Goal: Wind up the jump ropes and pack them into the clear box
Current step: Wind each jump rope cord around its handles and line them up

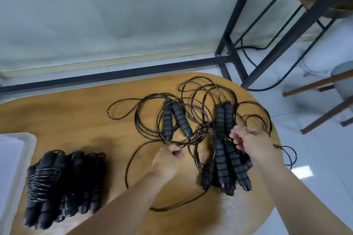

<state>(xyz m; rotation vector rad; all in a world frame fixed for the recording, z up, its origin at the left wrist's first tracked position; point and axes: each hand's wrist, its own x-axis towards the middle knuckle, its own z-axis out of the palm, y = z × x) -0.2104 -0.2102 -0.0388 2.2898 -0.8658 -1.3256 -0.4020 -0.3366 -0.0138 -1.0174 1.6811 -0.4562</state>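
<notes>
Grip: left hand (169, 160) pinches a strand of black cord (133, 160) between thumb and curled fingers; right hand (252, 144) is curled over the cords beside the handles, apparently grasping one, though the strand itself is hidden.
Nearest the left hand: wound ropes (63, 187), bundled with cord wrapped round their handles, lie to its left on the wooden table (76, 120).
Box: the clear box (17, 149) sits just beyond those bundles, at the table's left edge.
Right of the left hand: a stack of foam handles (227, 162) under the right hand.
Beyond the left hand: one handle pair (175, 118) inside the loose tangle (200, 101).
Risk: pulling the pinched strand while loops cross would likely tighten a knot or drag neighbouring handles off the table.
</notes>
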